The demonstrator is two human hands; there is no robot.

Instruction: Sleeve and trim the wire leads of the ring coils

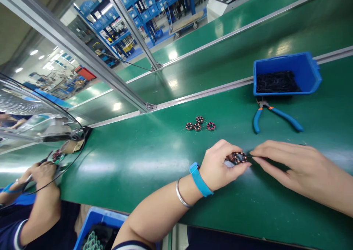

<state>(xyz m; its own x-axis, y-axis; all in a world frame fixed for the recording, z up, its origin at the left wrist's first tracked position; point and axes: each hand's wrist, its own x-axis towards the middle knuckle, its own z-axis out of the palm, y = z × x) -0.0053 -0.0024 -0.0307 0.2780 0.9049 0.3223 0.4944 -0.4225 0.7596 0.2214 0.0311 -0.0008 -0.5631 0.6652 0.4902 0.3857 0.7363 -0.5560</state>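
My left hand [220,167] is closed around a small round stator with copper coils [238,157], held just above the green bench [143,161]. A blue band and a metal bangle sit on that wrist. My right hand [289,161] reaches in from the right, its fingertips pinched at the coil's right side on something thin and dark that I cannot make out. Several more coil stators [200,125] lie in a small cluster on the bench behind my hands.
Blue-handled pliers [271,115] lie to the right of the cluster. A blue bin [286,75] of thin black pieces stands behind them. A co-worker's hands [35,174] work at the far left under a magnifier lamp. A blue crate [96,228] sits below the bench edge.
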